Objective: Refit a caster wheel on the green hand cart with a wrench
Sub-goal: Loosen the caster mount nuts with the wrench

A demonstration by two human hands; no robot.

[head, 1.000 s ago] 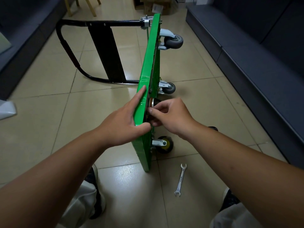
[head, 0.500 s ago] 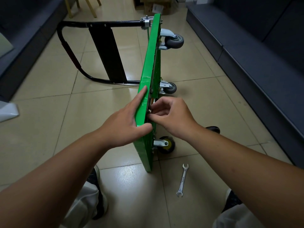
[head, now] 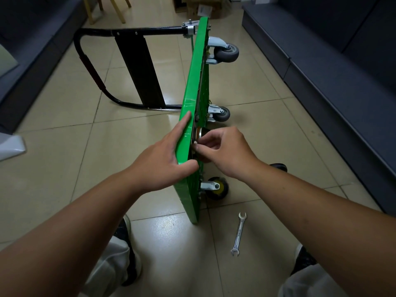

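Dark caster wheel with metal plate: centre of frame, nearly all hidden behind the right hand; only a sliver shows.
Small silver fastener: pinched at the right fingertips, too small to tell nut from bolt.
Green hand cart platform: seen edge-on, flat faces hidden.
Black rounded object: right of centre, half hidden behind the right forearm; unidentifiable.
Pale wooden chair legs: cut off by the top edge.
Brown cardboard box: cut off by the top edge.
White object: cut off by the left edge.

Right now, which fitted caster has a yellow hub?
The nearest caster, by the floor just beyond the wrench; the two farther casters are plain grey.
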